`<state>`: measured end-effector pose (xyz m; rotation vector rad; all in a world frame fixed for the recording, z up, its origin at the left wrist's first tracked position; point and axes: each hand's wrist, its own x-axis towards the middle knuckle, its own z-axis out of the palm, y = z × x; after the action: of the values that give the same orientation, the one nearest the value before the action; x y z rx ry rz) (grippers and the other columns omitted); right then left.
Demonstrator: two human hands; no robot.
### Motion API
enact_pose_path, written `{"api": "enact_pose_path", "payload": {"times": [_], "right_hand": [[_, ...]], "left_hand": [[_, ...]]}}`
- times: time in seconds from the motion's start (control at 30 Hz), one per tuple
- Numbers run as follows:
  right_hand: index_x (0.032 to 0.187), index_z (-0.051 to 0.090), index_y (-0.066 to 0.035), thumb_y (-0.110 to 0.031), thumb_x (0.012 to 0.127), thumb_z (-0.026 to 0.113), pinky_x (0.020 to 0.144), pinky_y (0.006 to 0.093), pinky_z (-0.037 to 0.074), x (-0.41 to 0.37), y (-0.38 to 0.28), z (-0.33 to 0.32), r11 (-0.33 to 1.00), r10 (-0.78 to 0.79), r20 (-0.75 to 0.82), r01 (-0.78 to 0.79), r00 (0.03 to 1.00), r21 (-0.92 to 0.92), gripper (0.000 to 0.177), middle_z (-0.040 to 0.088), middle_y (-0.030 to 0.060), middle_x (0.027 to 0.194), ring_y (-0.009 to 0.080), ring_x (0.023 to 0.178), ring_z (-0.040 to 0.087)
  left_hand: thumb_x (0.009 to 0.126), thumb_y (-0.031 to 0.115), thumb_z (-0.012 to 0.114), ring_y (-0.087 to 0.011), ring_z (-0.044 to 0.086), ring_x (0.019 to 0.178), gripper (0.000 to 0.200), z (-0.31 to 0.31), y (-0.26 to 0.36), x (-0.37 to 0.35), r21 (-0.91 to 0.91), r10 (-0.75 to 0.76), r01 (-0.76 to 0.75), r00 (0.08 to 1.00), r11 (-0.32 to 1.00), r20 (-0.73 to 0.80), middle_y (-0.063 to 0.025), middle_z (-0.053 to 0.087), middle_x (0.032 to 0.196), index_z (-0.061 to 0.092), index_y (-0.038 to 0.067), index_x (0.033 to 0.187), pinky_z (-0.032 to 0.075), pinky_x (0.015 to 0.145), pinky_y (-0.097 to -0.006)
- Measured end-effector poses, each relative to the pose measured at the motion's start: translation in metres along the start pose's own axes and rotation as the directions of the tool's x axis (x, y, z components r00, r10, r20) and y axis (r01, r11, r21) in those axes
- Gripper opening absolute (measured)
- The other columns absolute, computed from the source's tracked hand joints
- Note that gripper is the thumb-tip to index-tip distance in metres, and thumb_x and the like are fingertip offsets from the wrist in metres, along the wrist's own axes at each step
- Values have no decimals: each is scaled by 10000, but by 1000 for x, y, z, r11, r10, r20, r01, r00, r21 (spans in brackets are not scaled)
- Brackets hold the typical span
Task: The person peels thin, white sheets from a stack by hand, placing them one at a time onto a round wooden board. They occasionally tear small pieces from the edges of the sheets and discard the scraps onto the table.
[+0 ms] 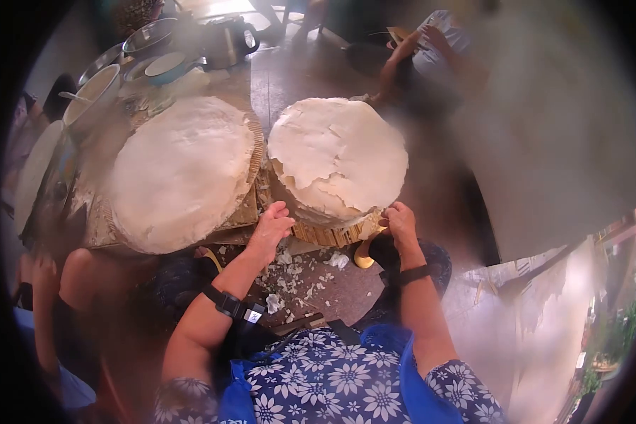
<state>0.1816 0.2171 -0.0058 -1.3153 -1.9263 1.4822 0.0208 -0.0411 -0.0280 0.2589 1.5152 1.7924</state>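
Head view: I see my blue flower top [332, 381] at the bottom. Small white scraps [297, 279] lie just past it. My two hands are apart. The left hand [270, 226] touches the near left edge of the white stack [339, 152], fingers bent; I cannot tell if it grips. The right hand [399, 220] curls on the near right edge. The stack sits on a woven tray [332, 234]. A second stack [180, 173] lies just beside it on the left. Some bowls [95, 92] and a kettle [226, 42] stand far back.
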Motion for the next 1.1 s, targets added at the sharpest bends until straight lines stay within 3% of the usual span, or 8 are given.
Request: {"api": "enact_pose_path", "payload": {"times": [0.17,0.57,0.73,0.77,0.87,0.97,1.1], "right_hand": [[826,600,-40,-89,789,485,476,265,449,1,-4,1,1000,-4,15,3,1000,23,131,612,42,740,147,608,610],[841,596,-38,-73,792,478,441,254,434,7,-1,4,1000,-11,34,10,999,27,133,606,44,722,137,582,608],[906,599,-33,-78,796,515,443,236,428,8,6,-8,995,-64,-149,75,987,63,145,600,34,727,117,575,587],[921,600,-33,-81,799,522,445,233,428,11,6,-7,992,-93,-184,107,978,63,152,596,30,726,111,573,581],[943,602,-40,-94,816,532,461,220,430,-4,-22,5,949,-270,-93,281,958,143,155,580,16,718,93,572,563],[947,599,-33,-112,837,547,491,208,438,-42,-76,35,935,-314,177,272,933,227,145,575,5,717,82,595,563],[959,597,-16,-123,842,564,504,208,449,-75,-130,80,913,-401,453,304,796,274,162,588,7,746,82,611,571]], "left_hand": [[786,133,597,-152,480,983,594,-1,-4,2,-37,-8,8,1000,999,7,-92,436,1241,354,38,1320,409,820,-301],[773,148,599,-152,480,986,625,5,-6,3,3,-37,37,999,999,0,-97,442,1244,339,35,1330,407,833,-306],[786,131,598,-144,502,950,588,5,-2,-1,8,-10,10,1000,1000,12,-88,457,1212,361,31,1315,419,816,-285],[795,125,597,-139,511,935,553,4,-1,-2,11,-16,15,997,1000,79,-80,472,1190,386,33,1298,425,808,-278],[823,106,592,-128,535,898,447,3,10,-10,-14,-26,31,962,999,273,-55,512,1123,454,43,1244,440,787,-260],[859,95,577,-142,581,898,310,-1,36,-28,-131,15,48,896,990,443,-31,574,1046,531,56,1164,467,792,-266],[866,79,560,-194,625,905,282,-35,97,-60,-352,242,-125,919,928,312,-76,617,1050,548,18,1141,501,816,-318]]}}
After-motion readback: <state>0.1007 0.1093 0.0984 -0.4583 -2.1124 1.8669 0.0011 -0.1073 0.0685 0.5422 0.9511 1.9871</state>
